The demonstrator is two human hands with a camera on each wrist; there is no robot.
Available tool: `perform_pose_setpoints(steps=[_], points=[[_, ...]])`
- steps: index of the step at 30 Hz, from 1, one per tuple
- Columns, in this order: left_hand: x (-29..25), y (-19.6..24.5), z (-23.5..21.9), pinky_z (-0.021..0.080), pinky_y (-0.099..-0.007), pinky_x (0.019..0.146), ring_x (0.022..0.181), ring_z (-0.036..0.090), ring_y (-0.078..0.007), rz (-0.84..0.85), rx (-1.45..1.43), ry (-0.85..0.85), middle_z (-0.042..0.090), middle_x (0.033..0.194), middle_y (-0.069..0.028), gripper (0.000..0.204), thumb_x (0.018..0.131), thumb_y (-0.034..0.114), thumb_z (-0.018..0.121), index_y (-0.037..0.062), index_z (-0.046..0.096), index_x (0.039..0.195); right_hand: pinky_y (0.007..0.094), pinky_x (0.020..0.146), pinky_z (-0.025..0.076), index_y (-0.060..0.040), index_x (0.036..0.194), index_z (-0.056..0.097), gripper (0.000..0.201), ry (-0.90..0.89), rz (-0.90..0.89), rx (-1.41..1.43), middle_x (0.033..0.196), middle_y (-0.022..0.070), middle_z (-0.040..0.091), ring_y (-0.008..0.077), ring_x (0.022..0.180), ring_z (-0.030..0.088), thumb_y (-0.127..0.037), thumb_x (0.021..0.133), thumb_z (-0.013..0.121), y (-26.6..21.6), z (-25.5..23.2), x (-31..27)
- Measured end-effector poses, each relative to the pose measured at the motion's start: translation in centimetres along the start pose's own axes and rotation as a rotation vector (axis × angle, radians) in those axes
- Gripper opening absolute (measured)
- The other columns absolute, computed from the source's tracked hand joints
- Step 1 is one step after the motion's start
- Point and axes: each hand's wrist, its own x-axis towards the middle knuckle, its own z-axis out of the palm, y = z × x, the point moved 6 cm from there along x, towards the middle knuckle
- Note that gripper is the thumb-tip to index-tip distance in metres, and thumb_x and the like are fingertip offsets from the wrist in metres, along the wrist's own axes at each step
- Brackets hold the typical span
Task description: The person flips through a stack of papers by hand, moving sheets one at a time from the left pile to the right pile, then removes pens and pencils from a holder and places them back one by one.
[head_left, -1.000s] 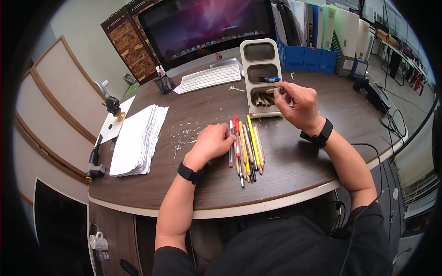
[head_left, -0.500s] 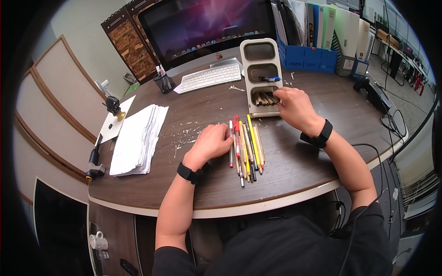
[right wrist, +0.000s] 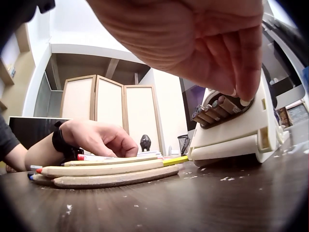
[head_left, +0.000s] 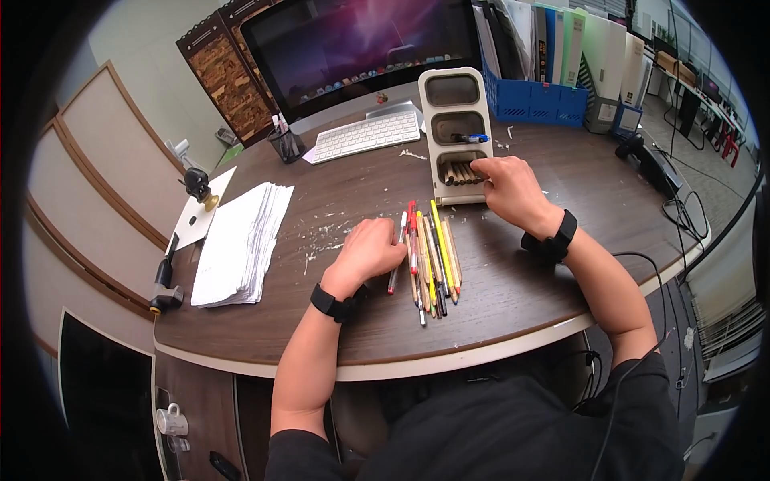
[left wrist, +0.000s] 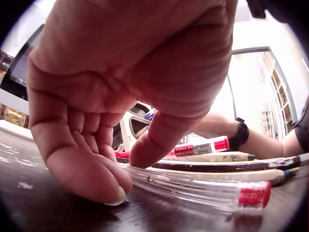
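Observation:
On the desk, the left hand [head_left: 370, 248] [left wrist: 125, 72] pinches one end of a clear pen with a red end [head_left: 393, 279] [left wrist: 203, 191] between thumb and finger. Beside that pen lies a row of pencils, red pens and yellow ones [head_left: 447, 256]. The right hand [head_left: 517, 188] [right wrist: 207, 43] is over the right side of the lowest compartment of a beige organizer [head_left: 463, 198] [right wrist: 231, 150]. Its fingertips pinch a pencil [right wrist: 231, 105] there, beside several short pencils [head_left: 455, 171]. A blue pen [head_left: 473, 138] lies in the middle compartment; the top one looks empty.
A stack of papers [head_left: 241, 244] lies to the left. Behind are a white keyboard [head_left: 365, 136], a black mesh pen cup [head_left: 285, 147], a monitor [head_left: 361, 48] and a blue crate of folders [head_left: 537, 103]. A telephone [head_left: 650, 164] stands at the right. White shavings dot the desk.
The right hand has come down from above the organizer into its lowest compartment with the pencil. Under the left hand, the clear pen has tilted, its lower end swinging left, away from the row.

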Motion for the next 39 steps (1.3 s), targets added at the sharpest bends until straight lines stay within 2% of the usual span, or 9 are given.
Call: perform_pose_setpoints(steps=[10,12,14,16,21,23,25,34,39], points=[[-0.2,0.1,-3.0,0.053,-0.0360,0.065,0.066,0.068,-0.0263,0.040,-0.127,0.195,0.067,0.068,-0.0160,0.021,0.082,0.014,0.064,-0.0061,0.065,0.082,0.0410,0.066,0.054,-0.0009,0.095,0.071,0.020,0.138,-0.150,0.126,0.079,0.0178,0.069,0.0331,0.071,0.068,-0.004,0.077,0.062,-3.0,-1.6,0.0],[-0.5,0.9,-3.7,0.054,-0.0340,0.066,0.068,0.068,-0.0234,0.074,-0.237,0.219,0.068,0.070,-0.0139,0.017,0.085,0.011,0.063,-0.0057,0.064,0.087,0.0304,0.052,0.048,-0.0004,0.106,0.070,0.020,-0.106,-0.040,0.315,0.071,0.0100,0.068,0.0141,0.055,0.062,-0.010,0.088,0.067,-3.1,-0.3,-0.1],[-0.7,1.8,-4.1,0.054,-0.0319,0.067,0.070,0.068,-0.0205,0.106,-0.349,0.245,0.068,0.072,-0.0117,0.014,0.088,0.008,0.063,-0.0054,0.064,0.092,0.0277,0.050,0.046,0.0002,0.102,0.069,0.021,-0.223,0.101,0.513,0.067,0.0069,0.066,0.0111,0.053,0.059,-0.018,0.091,0.068,-3.5,0.4,-0.2],[-1.4,3.7,-4.3,0.055,-0.0297,0.071,0.077,0.069,-0.0175,0.403,-0.487,0.284,0.069,0.082,-0.0102,0.009,0.091,0.002,0.063,-0.0041,0.062,0.098,0.0197,0.047,0.041,0.0002,0.101,0.067,0.033,-0.419,0.332,0.849,0.062,-0.0009,0.060,0.0018,0.053,0.052,-0.033,0.098,0.066,-4.5,1.2,-0.7],[-1.7,5.0,-4.1,0.056,-0.0307,0.076,0.081,0.069,-0.0188,0.578,-0.458,0.360,0.069,0.089,-0.0108,0.013,0.090,0.004,0.069,-0.0029,0.063,0.099,0.0211,0.047,0.043,-0.0004,0.101,0.066,0.023,-0.266,0.295,1.129,0.068,0.0023,0.064,0.0045,0.053,0.055,-0.023,0.097,0.066,-5.3,1.1,-1.4],[-1.7,4.2,-4.8,0.055,-0.0307,0.073,0.080,0.068,-0.0184,0.377,-0.382,0.530,0.069,0.088,-0.0112,0.017,0.089,0.008,0.071,-0.0026,0.063,0.100,0.0256,0.049,0.046,0.0012,0.101,0.066,0.017,0.364,-0.122,0.535,0.070,0.0075,0.066,0.0097,0.053,0.058,-0.014,0.094,0.069,-5.8,-3.0,-1.8],[-1.3,2.8,-4.5,0.053,-0.0303,0.067,0.072,0.066,-0.0177,0.310,-0.318,0.524,0.068,0.081,-0.0120,0.018,0.088,0.012,0.071,-0.0031,0.065,0.097,0.0289,0.050,0.046,0.0018,0.101,0.066,0.015,0.607,-0.349,0.248,0.074,0.0112,0.066,0.0186,0.053,0.061,-0.005,0.088,0.071,-6.5,-5.1,-2.2],[-0.3,1.7,-2.2,0.048,-0.0318,0.057,0.057,0.060,-0.0168,0.097,-0.179,0.124,0.064,0.063,-0.0105,0.028,0.089,0.022,0.068,-0.0045,0.067,0.080,0.0299,0.068,0.054,0.0099,0.138,0.045,0.048,0.222,0.104,0.568,0.111,0.0187,0.072,0.0175,0.073,0.069,-0.003,0.094,0.060,-0.6,-0.9,0.6],[-0.3,1.5,-0.8,0.049,-0.0330,0.053,0.052,0.060,-0.0168,0.042,-0.283,-0.066,0.062,0.059,-0.0100,0.029,0.088,0.023,0.067,-0.0044,0.067,0.078,0.0292,0.066,0.054,0.0079,0.130,0.054,0.039,0.291,0.101,0.558,0.101,0.0173,0.073,0.0181,0.073,0.070,-0.004,0.094,0.061,-1.0,-1.1,0.2]])
